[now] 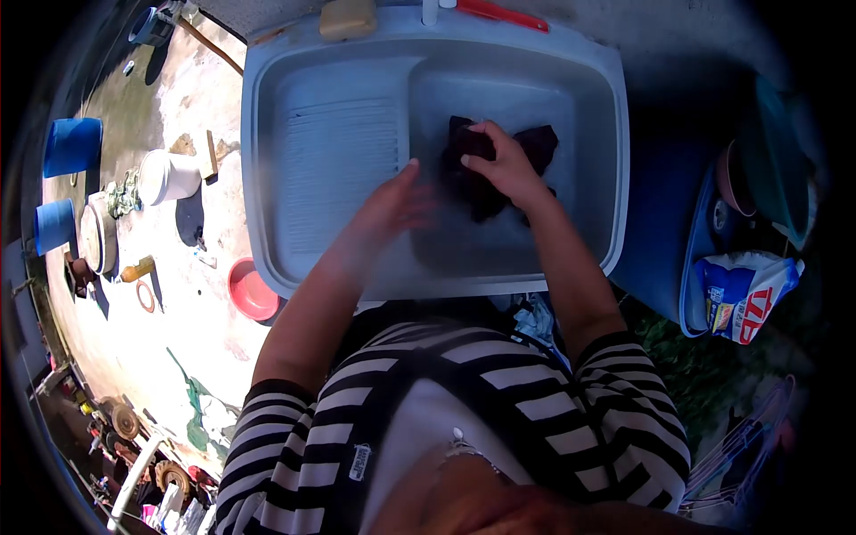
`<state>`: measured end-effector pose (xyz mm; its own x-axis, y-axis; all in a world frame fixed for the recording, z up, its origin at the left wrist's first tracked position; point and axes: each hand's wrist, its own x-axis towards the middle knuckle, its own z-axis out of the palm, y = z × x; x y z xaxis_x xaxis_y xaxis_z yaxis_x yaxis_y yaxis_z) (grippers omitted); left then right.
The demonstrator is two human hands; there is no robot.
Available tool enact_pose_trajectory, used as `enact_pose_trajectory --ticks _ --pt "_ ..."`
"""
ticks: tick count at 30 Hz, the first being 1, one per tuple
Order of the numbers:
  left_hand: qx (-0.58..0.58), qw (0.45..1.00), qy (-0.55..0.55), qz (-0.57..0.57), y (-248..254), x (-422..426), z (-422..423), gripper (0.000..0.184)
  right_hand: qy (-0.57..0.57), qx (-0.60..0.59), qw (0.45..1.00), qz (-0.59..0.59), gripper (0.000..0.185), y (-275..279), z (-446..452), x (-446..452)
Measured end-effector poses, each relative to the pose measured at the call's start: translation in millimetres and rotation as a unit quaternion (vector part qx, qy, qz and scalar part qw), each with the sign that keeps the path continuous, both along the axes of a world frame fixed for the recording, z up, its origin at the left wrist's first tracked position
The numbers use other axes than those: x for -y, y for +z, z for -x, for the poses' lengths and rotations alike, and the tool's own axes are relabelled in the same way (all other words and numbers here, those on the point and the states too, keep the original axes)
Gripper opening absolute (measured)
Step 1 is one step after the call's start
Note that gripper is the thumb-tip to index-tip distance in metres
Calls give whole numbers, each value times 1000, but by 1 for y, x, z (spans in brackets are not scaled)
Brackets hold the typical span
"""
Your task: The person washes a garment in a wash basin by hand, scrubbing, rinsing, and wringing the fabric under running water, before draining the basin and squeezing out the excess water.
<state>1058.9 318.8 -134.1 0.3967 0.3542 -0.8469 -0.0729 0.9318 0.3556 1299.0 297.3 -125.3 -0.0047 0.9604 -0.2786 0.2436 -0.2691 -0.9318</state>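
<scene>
Striped top [294, 437]: black and white bands across the lower middle, with a necklace [458, 434] between its dark edges.
Left hand [392, 203]: above the sink [428, 289], near its divider, blurred; the thumb stands apart from the fingers, which look loosely open.
Right hand [508, 165]: over the deeper basin at the right, thumb and forefinger closed on a bunch of dark cloth [538, 147].
Dark cloth: crumpled low in that basin, partly hidden under the right hand and spreading to both sides of it.
Washboard [343, 169]: ridged, forming the sink's left side, next to the left hand.
Soap block [348, 20]: tan, on the far rim above the washboard.
Red handle [502, 13]: lying along the far rim, right of the soap block.
Detergent bag [753, 294]: blue and white with red lettering, off to the right.
Red bowl [252, 290]: on sunlit ground, just beside the sink's near left corner.
White bucket [174, 176]: farther out on that ground.
Blue barrels [73, 147]: beyond the bucket, at far left.
</scene>
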Motion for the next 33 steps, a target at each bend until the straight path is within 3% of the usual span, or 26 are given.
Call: enact_pose_trajectory --ticks 1,2,5,6,8,9,11,12,13,15,17,19,22,24,27,28,29,30,33 --pt "62 997 30 35 3 -4 -1 63 61 8 997 -49 43 29 19 -1" --pt "124 988 59 67 5 -11 -1 64 95 -77 991 -47 43 67 41 0" --pt "261 956 127 47 -10 -42 11 58 167 -221 950 -147 39 116 84 -4" --pt "297 944 145 22 -10 -50 19 55 154 -276 943 -104 39 118 92 -7" --pt "182 972 95 -111 -3 -62 53 56 123 -384 915 -11 38 114 106 -11" --pt "120 975 69 -174 2 -67 72 56 89 -372 923 -44 32 97 109 -25" --pt "-70 952 -71 -288 7 -81 109 53 58 -77 994 -49 31 38 89 -62" --pt "-164 917 -140 -336 8 -83 121 52 41 -21 997 -58 31 11 94 -78" --pt "-305 845 -199 -392 10 -77 120 51 24 35 997 -65 32 -16 99 -90" --pt "-550 625 -302 -465 12 -56 95 49 11 202 974 -102 33 -48 122 -90" --pt "-551 602 -196 -544 -17 -40 81 41 18 415 896 -159 35 -65 165 -81" --pt "-500 590 -128 -620 -62 -30 86 34 22 305 918 -252 28 -77 179 -57" --pt "-421 551 -104 -713 -72 16 100 22 47 348 883 -312 27 -85 189 7" --pt "-451 504 -171 -717 -73 10 101 16 79 370 874 -305 24 -87 185 6" --pt "-501 475 -223 -688 -71 -51 89 16 75 397 854 -329 17 -99 181 -62" --pt "-513 473 -222 -681 -76 -80 83 18 101 430 855 -272 17 -95 175 -92" --pt "-549 451 -210 -672 -93 -108 70 19 90 442 857 -248 17 -97 170 -115" --pt "-583 428 -197 -662 -103 -124 60 21 43 444 842 -303 16 -114 164 -132" --pt "-557 452 -122 -685 -92 -114 57 23 -87 492 805 -319 19 -105 171 -124"
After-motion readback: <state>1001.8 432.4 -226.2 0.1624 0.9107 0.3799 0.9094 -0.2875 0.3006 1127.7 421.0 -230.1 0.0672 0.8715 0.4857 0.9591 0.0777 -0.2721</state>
